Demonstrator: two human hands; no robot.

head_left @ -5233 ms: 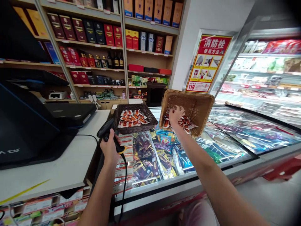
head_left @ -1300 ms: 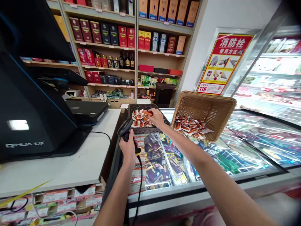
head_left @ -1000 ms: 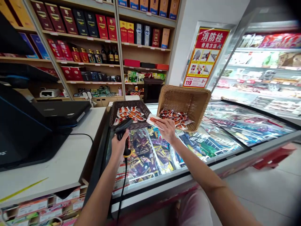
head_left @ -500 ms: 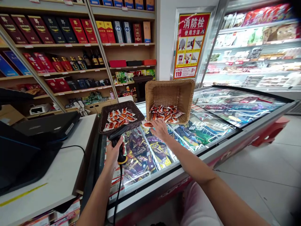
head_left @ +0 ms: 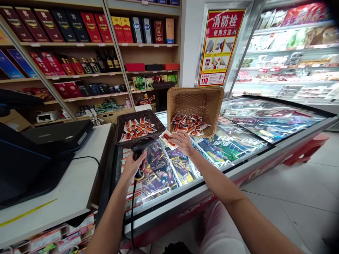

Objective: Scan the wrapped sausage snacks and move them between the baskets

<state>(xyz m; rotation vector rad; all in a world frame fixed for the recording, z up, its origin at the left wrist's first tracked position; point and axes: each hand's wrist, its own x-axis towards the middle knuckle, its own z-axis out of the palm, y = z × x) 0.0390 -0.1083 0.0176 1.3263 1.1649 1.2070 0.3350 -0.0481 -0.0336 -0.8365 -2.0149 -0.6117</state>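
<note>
Packet [head_left: 168,140] with reddish-brown sausage-like contents: in the right hand [head_left: 182,141], above the freezer [head_left: 238,176] glass, between the two baskets. Right-hand fingers nearly closed, pinching the packet's near edge; thumb hidden. Left hand [head_left: 135,163] wrapped round the grip of a black scanner [head_left: 137,155]; can't tell if the trigger is pressed. Scanner head points at the packet, just beside it in view; true gap unclear.

Step in hand, by judgement: presenting the packet to the scanner. Next move would call for a steady packet, label side to the scanner head; which side carries a code is too small to tell.

Around: dark basket [head_left: 132,114], left, similar packets inside, its near rim just behind the scanner head, little spare room. Tan basket [head_left: 190,104], right, more packets, its lower left corner near the right-hand fingers. Scanner cable [head_left: 132,211] hangs over the freezer edge, could snag. White bench [head_left: 76,183] to the left, well apart from the packet.
</note>
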